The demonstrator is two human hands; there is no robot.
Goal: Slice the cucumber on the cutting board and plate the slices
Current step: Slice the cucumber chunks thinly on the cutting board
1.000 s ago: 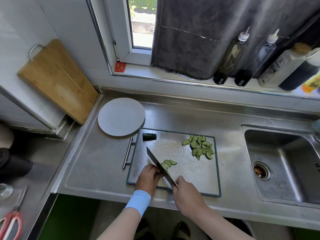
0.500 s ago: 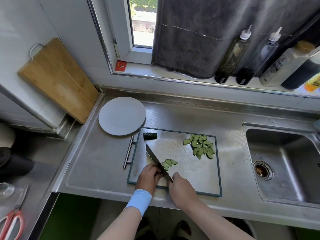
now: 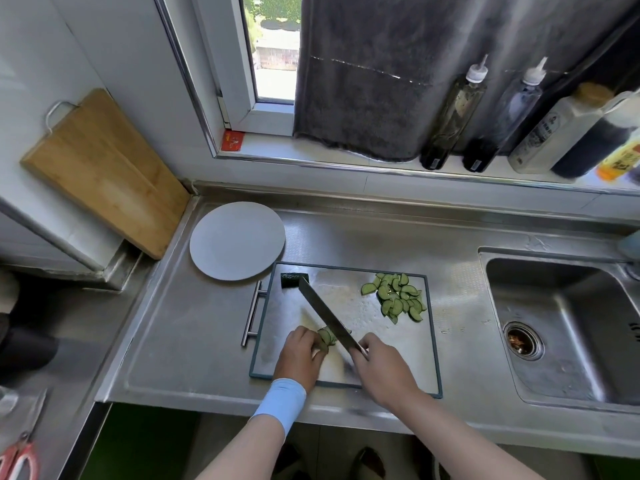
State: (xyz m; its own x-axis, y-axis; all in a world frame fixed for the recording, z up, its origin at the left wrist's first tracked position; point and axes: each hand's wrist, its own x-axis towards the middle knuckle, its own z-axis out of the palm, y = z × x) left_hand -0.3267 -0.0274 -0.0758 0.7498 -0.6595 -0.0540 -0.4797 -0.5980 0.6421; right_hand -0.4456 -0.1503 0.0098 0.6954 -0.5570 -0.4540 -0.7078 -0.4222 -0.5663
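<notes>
Head view: the left hand [image 3: 299, 358], with a blue wristband, curls its fingers on the cucumber piece [image 3: 325, 336] near the front of the cutting board [image 3: 349, 292]. The right hand [image 3: 381, 368] grips the handle of the knife [image 3: 325, 317], and the blade lies slanted against the cut face of that piece. A pile of slices [image 3: 398, 299] lies at the far right of the board and a dark cucumber end [image 3: 292, 280] at its far left corner. The plate [image 3: 237, 240] stands on the worktop [image 3: 194, 334], touching that corner.

plate [image 3: 237, 241] behind-left of cutting board [image 3: 429, 344] | sink [image 3: 568, 327] right | slices [image 3: 398, 301] on board
</notes>
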